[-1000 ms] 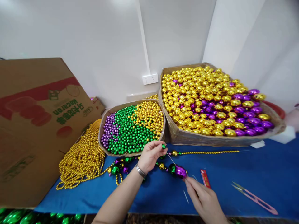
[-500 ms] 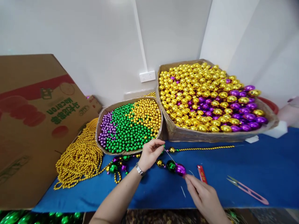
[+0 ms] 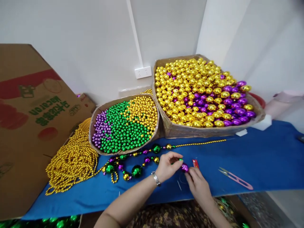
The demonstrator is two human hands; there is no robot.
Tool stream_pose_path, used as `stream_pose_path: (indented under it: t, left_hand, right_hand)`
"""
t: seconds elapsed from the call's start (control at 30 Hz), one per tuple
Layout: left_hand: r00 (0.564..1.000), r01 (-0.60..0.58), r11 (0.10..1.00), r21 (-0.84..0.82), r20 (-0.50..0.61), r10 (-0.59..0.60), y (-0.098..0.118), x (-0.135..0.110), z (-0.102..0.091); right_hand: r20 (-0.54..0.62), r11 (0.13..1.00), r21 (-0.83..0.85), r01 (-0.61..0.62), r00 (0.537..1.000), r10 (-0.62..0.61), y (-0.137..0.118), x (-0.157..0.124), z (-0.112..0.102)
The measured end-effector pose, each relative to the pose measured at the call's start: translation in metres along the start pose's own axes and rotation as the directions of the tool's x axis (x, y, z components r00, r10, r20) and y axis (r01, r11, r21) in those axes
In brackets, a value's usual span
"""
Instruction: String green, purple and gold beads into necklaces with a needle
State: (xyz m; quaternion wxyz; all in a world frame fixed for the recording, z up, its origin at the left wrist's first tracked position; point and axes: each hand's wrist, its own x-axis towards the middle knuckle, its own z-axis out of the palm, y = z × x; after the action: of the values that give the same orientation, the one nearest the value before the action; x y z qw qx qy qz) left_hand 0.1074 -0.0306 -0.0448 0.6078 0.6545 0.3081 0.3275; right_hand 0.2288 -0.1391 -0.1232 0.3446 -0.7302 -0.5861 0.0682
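Note:
My left hand (image 3: pixel 167 168), with a watch on its wrist, pinches a small green bead (image 3: pixel 180 160) between thumb and finger. Right beside it, my right hand (image 3: pixel 198 183) is closed on a large shiny purple bead (image 3: pixel 184 167). The two beads are close together; the thread between them cannot be made out. On the blue cloth left of my hands lies a bead strand with a large green bead (image 3: pixel 136 171) and smaller gold and purple ones. A thin pale needle-like piece (image 3: pixel 179 185) lies just below my hands.
Behind stand a box of small beads (image 3: pixel 123 152) and a bigger box of gold and purple beads (image 3: pixel 201 131). Gold bead chains (image 3: pixel 71 161) are piled by a carton (image 3: pixel 21 133) at left. Pink thread snips (image 3: pixel 237 180) and a red packet (image 3: pixel 195 163) lie rightward.
My hands have drawn together, the purple bead now beside the left fingertips. The stretch of thread between them no longer shows. The whole view has shifted slightly.

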Motion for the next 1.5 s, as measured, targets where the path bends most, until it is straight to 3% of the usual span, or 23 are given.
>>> stream_pose_path:
  t: [0.1, 0.2, 0.3, 0.43, 0.5, 0.57, 0.67, 0.73, 0.9, 1.03, 1.13, 1.2, 1.33, 1.5]
  left_hand:
    - [0.985, -0.171, 0.951, 0.258, 0.076, 0.156, -0.014, -0.004, 0.011]
    - [0.951, -0.295, 0.87, 0.394, 0.204, 0.231, -0.024, -0.006, 0.018]
    - [0.936, -0.317, 0.83, 0.46, 0.292, 0.196, -0.033, -0.006, 0.025]
    - [0.926, -0.33, 0.8, 0.502, 0.335, 0.172, -0.045, -0.005, 0.036]
    - [0.919, -0.343, 0.799, 0.494, 0.353, 0.177, -0.048, -0.002, 0.039]
    - [0.924, -0.316, 0.82, 0.476, 0.353, 0.151, -0.048, 0.001, 0.038]
    - [0.935, -0.254, 0.848, 0.466, 0.341, 0.093, -0.043, 0.009, 0.03]
    - [0.924, -0.267, 0.848, 0.458, 0.372, 0.09, -0.037, 0.014, 0.021]
    - [0.87, -0.34, 0.839, 0.424, 0.481, 0.11, -0.024, 0.026, 0.004]
    - [0.864, -0.318, 0.854, 0.413, 0.496, 0.082, -0.022, 0.031, -0.004]
    - [0.889, -0.172, 0.931, 0.323, 0.457, 0.006, -0.021, 0.034, -0.013]
    - [0.894, -0.014, 0.984, 0.176, 0.444, -0.067, -0.016, 0.036, -0.019]
    - [0.899, 0.164, 0.977, -0.135, 0.428, -0.092, 0.011, 0.042, -0.022]
    - [0.904, 0.201, 0.919, -0.338, 0.427, -0.04, 0.059, 0.058, -0.013]
  right_hand:
    - [0.019, 1.0, -0.014, 0.02, 1.0, -0.02, 0.009, 0.0, -0.005]
    - [0.055, 0.998, 0.038, 0.049, 0.997, -0.051, 0.011, 0.002, -0.031]
    - [0.082, 0.985, 0.169, 0.041, 0.995, -0.055, 0.005, 0.004, -0.055]
    - [0.013, 0.968, 0.247, 0.03, 0.999, -0.034, -0.003, 0.007, -0.063]
    - [-0.02, 0.963, 0.27, -0.022, 0.999, 0.028, -0.001, 0.011, -0.065]
    - [-0.048, 0.934, 0.327, -0.146, 0.984, 0.17, 0.007, 0.021, -0.073]
    - [-0.145, 0.766, 0.555, -0.324, 0.869, 0.473, 0.029, 0.043, -0.096]
    - [-0.202, 0.645, 0.688, -0.332, 0.766, 0.61, 0.047, 0.057, -0.112]
    - [-0.271, 0.553, 0.742, -0.379, 0.585, 0.765, 0.096, 0.077, -0.134]
    - [-0.29, 0.478, 0.752, -0.453, 0.424, 0.858, 0.134, 0.08, -0.147]
    - [-0.302, 0.418, 0.759, -0.5, 0.299, 0.905, 0.159, 0.078, -0.165]
    - [-0.299, 0.39, 0.756, -0.526, 0.252, 0.92, 0.172, 0.074, -0.176]
    - [-0.276, 0.387, 0.723, -0.572, 0.273, 0.921, 0.191, 0.065, -0.183]
    - [-0.293, 0.475, 0.609, -0.635, 0.376, 0.879, 0.202, 0.059, -0.176]
